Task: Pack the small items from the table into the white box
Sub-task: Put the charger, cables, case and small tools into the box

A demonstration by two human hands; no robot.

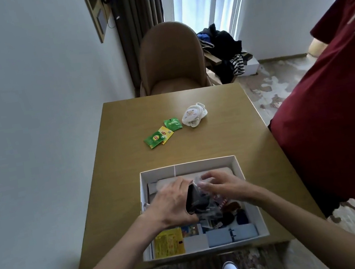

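1. Two hands work inside one white box [251, 204] on the worktop [107, 169]: the left hand [171, 203] fingers grasp a dark plastic-wrapped packet [194, 199], and the right hand [222, 184] fingers pinch its clear wrap
2. Well beyond the fingers lie three tea sachets [162, 133], two green and one yellow, with lettering too small to read, and one white cloth bundle [194, 115]
3. In the box, nearer than the fingers, sit one yellow printed packet [169, 245] and one blue-grey case [232, 235]; just beyond them lies one grey pad [170, 181]

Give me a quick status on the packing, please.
Over white box, left hand and right hand grip dark wrapped packet. On table: tea sachets, white socks. Nothing blocking.
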